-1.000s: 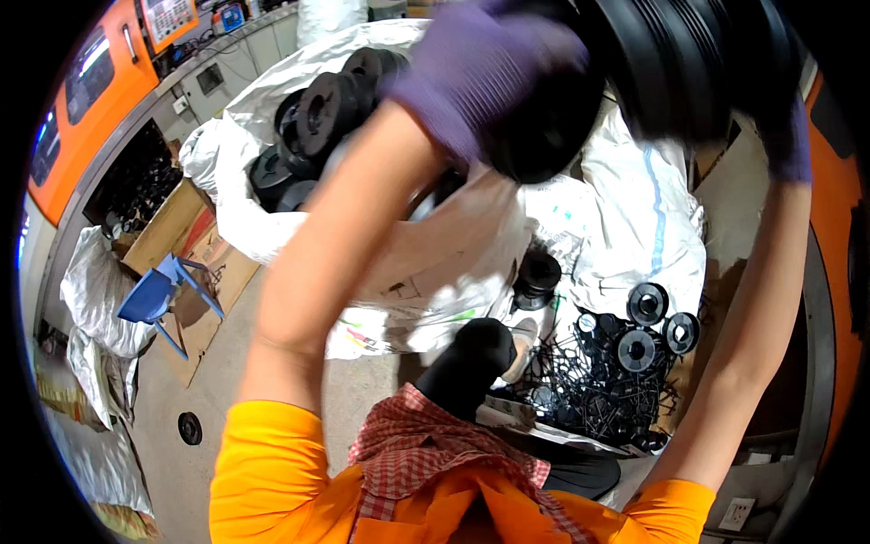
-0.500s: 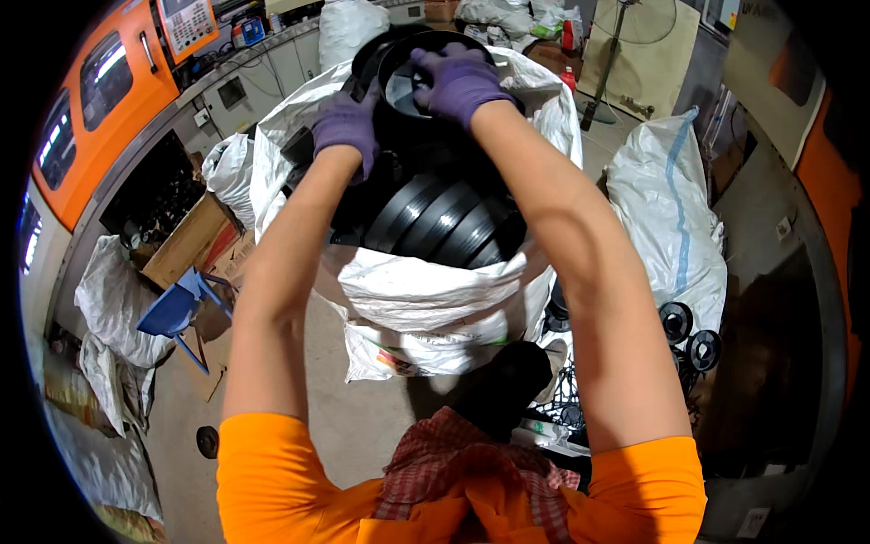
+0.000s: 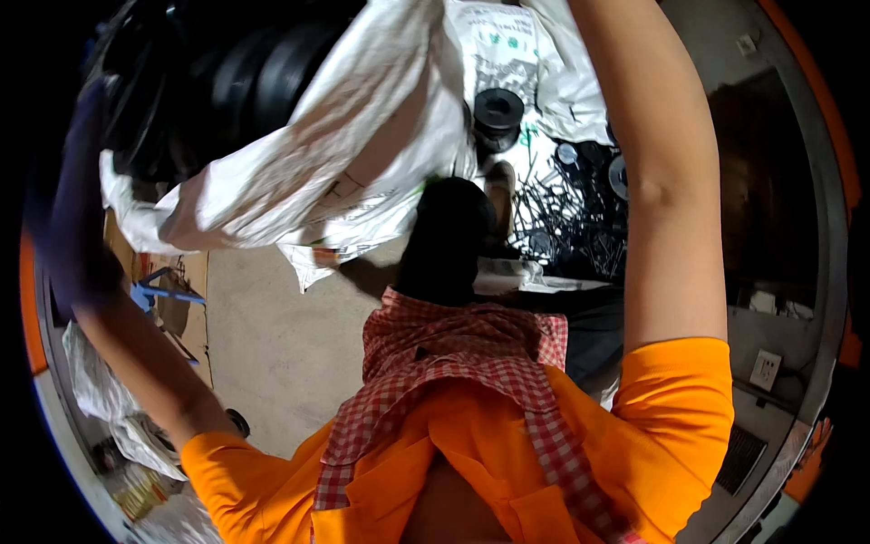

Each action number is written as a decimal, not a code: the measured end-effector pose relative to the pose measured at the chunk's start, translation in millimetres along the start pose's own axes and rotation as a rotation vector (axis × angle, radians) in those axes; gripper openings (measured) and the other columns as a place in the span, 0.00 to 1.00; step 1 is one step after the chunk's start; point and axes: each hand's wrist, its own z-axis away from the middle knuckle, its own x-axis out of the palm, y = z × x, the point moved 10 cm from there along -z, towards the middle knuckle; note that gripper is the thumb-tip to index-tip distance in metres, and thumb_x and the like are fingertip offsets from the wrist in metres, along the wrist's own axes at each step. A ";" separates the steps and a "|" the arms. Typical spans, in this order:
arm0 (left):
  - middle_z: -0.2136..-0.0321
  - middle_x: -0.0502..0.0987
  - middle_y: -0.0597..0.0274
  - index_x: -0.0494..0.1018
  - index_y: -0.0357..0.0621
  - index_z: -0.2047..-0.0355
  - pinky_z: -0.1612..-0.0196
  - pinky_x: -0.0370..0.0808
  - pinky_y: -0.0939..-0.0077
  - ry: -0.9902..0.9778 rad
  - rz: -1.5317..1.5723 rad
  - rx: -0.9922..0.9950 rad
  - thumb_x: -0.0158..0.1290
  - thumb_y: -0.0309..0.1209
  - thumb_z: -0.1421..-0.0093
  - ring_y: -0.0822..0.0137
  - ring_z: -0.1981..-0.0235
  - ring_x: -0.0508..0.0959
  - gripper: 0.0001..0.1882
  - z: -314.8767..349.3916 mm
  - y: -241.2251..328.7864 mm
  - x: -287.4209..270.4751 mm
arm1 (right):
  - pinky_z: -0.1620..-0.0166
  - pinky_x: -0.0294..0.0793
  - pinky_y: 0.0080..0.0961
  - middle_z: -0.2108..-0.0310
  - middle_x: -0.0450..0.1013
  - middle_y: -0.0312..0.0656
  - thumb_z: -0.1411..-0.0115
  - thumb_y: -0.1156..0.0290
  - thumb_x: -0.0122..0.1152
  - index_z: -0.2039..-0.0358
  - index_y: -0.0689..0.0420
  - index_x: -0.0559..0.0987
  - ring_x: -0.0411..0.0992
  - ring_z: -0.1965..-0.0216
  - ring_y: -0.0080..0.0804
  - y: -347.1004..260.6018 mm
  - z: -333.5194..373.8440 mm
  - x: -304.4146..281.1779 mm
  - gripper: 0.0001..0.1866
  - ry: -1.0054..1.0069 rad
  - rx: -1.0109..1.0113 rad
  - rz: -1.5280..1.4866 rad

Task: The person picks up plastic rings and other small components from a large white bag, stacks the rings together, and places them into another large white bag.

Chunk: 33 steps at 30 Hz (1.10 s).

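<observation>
A large white woven sack (image 3: 362, 136) stands in front of me, its rim slanting down to the left. Dark in its mouth lie several black ribbed round plastic parts (image 3: 290, 77). My left hand (image 3: 77, 208), in a purple glove, is at the sack's left side, near its mouth. Motion smears the fingers and shadow darkens them, so whether they grip anything does not show. My right forearm (image 3: 666, 145) rises past the top edge of the picture, and my right hand is out of view.
Right of the sack, a black spool (image 3: 498, 109) stands by a heap of thin black plastic scraps (image 3: 562, 213). My black-clad leg (image 3: 444, 231) is close to the sack's front. A blue chair (image 3: 168, 288) and cardboard (image 3: 192, 317) are at the left. A grey machine cabinet (image 3: 770, 335) runs along the right.
My left hand has left the round black parts and swung out to the left. The right hand has gone out past the top edge. The view has tipped down, and the sack appears higher and further left.
</observation>
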 end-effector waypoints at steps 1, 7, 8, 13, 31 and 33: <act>0.58 0.77 0.50 0.72 0.46 0.48 0.54 0.74 0.73 0.091 -0.021 0.213 0.56 0.38 0.42 0.63 0.58 0.78 0.22 26.7 47.1 -10.8 | 0.66 0.71 0.28 0.75 0.76 0.43 0.43 0.59 0.55 0.69 0.59 0.80 0.73 0.73 0.29 30.5 33.7 -28.9 0.15 0.001 0.193 0.010; 0.59 0.77 0.49 0.73 0.39 0.54 0.60 0.75 0.73 -0.810 0.755 0.153 0.57 0.30 0.45 0.60 0.60 0.79 0.18 165.3 186.3 263.2 | 0.51 0.69 0.41 0.57 0.74 0.53 0.39 0.49 0.43 0.57 0.56 0.77 0.72 0.55 0.53 225.3 462.3 -104.7 0.25 -0.246 0.956 0.440; 0.60 0.77 0.48 0.73 0.38 0.55 0.60 0.76 0.73 -0.916 0.809 0.113 0.58 0.28 0.46 0.60 0.60 0.79 0.17 179.0 199.9 301.5 | 0.55 0.72 0.36 0.59 0.75 0.53 0.42 0.55 0.50 0.55 0.51 0.77 0.74 0.59 0.51 228.8 557.4 -113.0 0.19 -0.598 1.034 0.702; 0.62 0.78 0.50 0.73 0.38 0.56 0.62 0.75 0.74 -1.042 0.793 0.260 0.58 0.27 0.45 0.64 0.63 0.80 0.16 205.3 230.0 429.4 | 0.53 0.72 0.36 0.61 0.76 0.49 0.46 0.56 0.58 0.56 0.52 0.79 0.74 0.57 0.49 134.1 790.6 -150.1 0.20 -0.800 1.737 0.484; 0.59 0.75 0.48 0.70 0.41 0.54 0.60 0.74 0.58 -1.536 0.680 0.175 0.54 0.38 0.47 0.48 0.63 0.77 0.21 304.2 353.1 541.6 | 0.42 0.61 0.41 0.37 0.54 0.46 0.46 0.71 0.54 0.36 0.41 0.56 0.56 0.38 0.48 380.8 672.4 -247.3 0.36 -0.540 0.920 1.477; 0.57 0.74 0.50 0.69 0.42 0.52 0.58 0.74 0.59 -1.580 0.627 0.225 0.54 0.38 0.45 0.50 0.59 0.77 0.22 315.3 351.8 542.8 | 0.40 0.61 0.40 0.35 0.50 0.47 0.51 0.69 0.62 0.33 0.43 0.48 0.56 0.38 0.51 395.9 711.1 -251.9 0.47 -0.713 1.285 1.217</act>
